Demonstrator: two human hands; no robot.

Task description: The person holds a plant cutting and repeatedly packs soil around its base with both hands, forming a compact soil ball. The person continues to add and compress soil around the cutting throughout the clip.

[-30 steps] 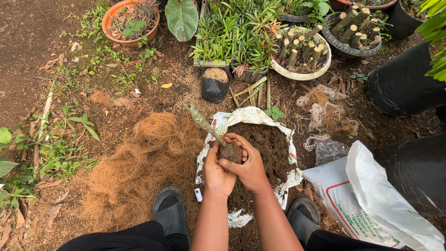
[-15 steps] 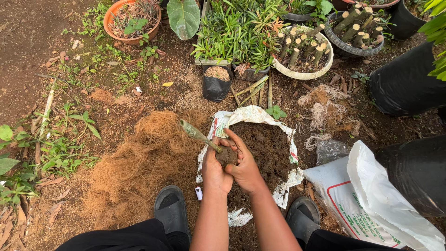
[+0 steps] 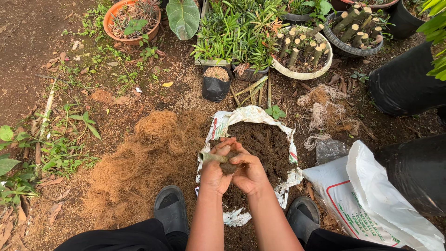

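Observation:
My left hand (image 3: 214,168) and my right hand (image 3: 248,169) are cupped together around a clump of dark soil packed on the end of a short green stem cutting (image 3: 211,157). The cutting lies almost level, its cut end poking out to the left past my left thumb. Both hands hover over an open white sack of dark soil (image 3: 269,144) on the ground between my feet. A heap of brown coconut fibre (image 3: 144,162) lies just left of the sack.
A small black grow bag filled with husk (image 3: 216,83) stands behind the sack. Pots of stem cuttings (image 3: 302,53) (image 3: 355,32) and green plants (image 3: 241,37) line the back. A white plastic sack (image 3: 371,204) and large black bags (image 3: 404,88) sit right. My black sandals (image 3: 171,209) (image 3: 303,218) flank the soil.
The cutting has tipped from leaning up and left to nearly level. My hands have closed tighter around the soil clump and dropped slightly toward me.

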